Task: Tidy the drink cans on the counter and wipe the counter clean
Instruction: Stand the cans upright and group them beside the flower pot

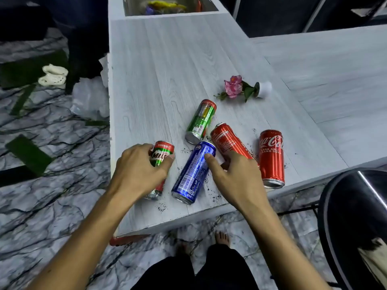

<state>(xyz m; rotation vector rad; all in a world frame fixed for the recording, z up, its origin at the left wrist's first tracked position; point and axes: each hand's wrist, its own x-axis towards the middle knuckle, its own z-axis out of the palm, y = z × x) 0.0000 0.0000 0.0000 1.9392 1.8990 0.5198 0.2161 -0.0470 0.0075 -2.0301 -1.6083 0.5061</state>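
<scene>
Head view: barely started. Left hand (138, 170) grips Milo can (163, 152), right hand (236, 176) curls round slanted red can (227, 140), thumb on Pepsi can (191, 174). All five, incl. green can (201, 122) and Coca-Cola can (271, 158), lie flat near counter (167, 59) edge; dark specks (162, 207) unwiped, no cloth seen

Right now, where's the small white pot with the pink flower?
Head view: the small white flower pot lies tipped over on the pale wood-grain counter, right of centre, just beyond the lying green-and-red can.

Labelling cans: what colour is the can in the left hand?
Milo can: green with red bands; head view.
</scene>
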